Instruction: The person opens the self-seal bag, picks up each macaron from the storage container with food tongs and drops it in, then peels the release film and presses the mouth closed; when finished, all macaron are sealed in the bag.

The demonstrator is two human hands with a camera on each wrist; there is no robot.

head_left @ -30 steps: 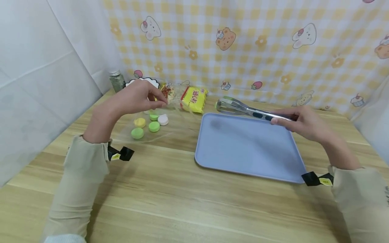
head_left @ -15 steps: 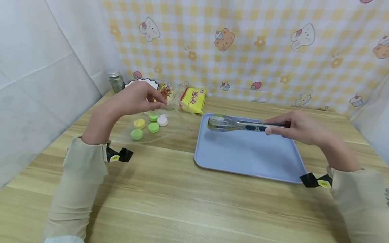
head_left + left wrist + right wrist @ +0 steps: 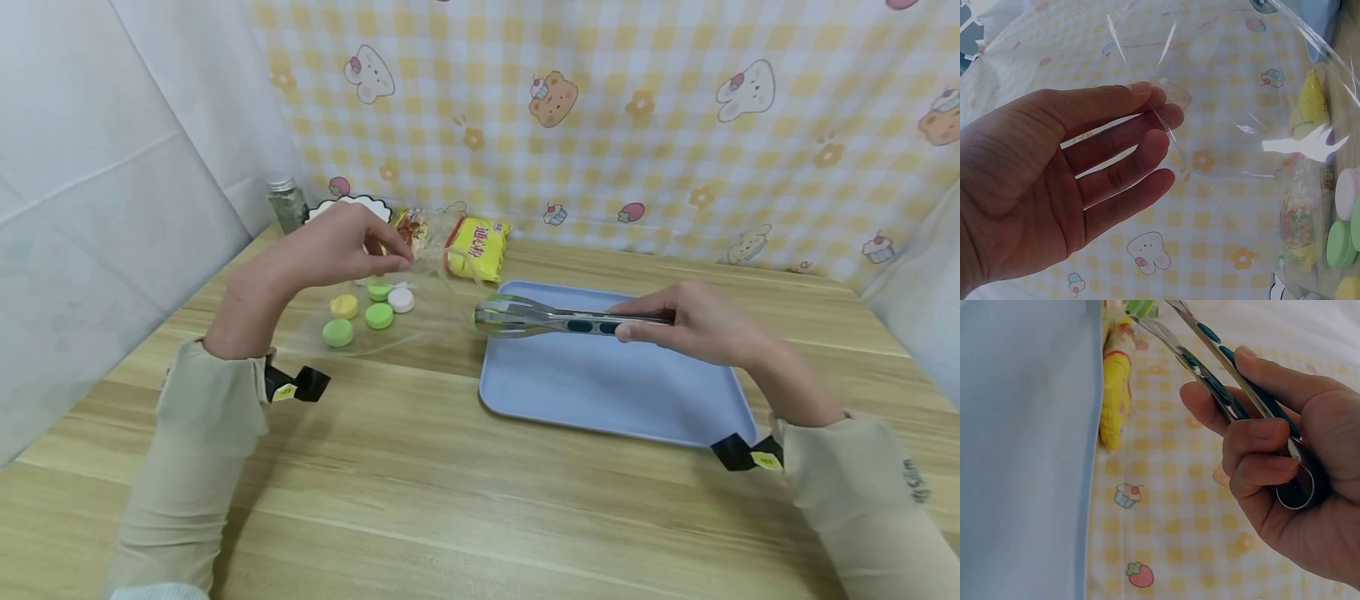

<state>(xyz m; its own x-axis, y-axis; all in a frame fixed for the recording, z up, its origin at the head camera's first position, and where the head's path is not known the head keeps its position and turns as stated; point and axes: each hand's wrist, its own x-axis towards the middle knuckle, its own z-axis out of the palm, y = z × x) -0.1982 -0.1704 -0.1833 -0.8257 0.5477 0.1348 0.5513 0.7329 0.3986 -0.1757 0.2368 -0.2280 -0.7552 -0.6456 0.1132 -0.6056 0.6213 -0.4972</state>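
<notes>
My left hand (image 3: pixel 322 250) pinches the upper edge of a clear plastic bag (image 3: pixel 1229 81) between thumb and index finger, lifting its film. Several macarons lie in the bag, among them a green macaron (image 3: pixel 379 315), a yellow macaron (image 3: pixel 344 307) and a pale pink one. My right hand (image 3: pixel 697 329) grips the handle of metal tongs (image 3: pixel 566 322) with green tips. In the head view, the tongs' head overlaps the left edge of a blue tray (image 3: pixel 592 383) and points at the bag. The right wrist view shows the two tong arms apart, with nothing visible between them.
A yellow food packet (image 3: pixel 480 248) lies behind the bag, with another packet (image 3: pixel 412 227) to its left. A jar of green flakes (image 3: pixel 288 204) stands at the back left corner. A checked curtain (image 3: pixel 600 142) closes off the back.
My right hand has carried the tongs left and slightly down across the tray, up to the bag's right side. The left hand has stayed put, pinching the bag.
</notes>
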